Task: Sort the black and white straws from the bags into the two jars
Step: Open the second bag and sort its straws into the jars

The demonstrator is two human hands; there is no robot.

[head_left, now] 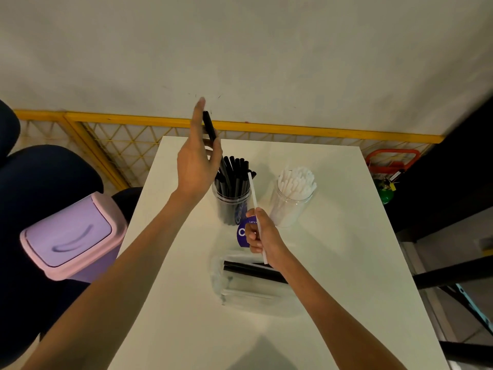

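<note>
My left hand [196, 166] is raised near the far edge of the white table [186, 316], fingers almost straight, holding a single black plastic straw [209, 126] above the clear jar of black straws [232, 201]. My right hand [262, 236] is curled round a thin white straw [253, 190], which tilts just in front of that jar. The clear jar of white straws [290, 206] stands beside it, toward the right edge. A clear plastic bag [248, 284] holding black straws lies mid-table.
</note>
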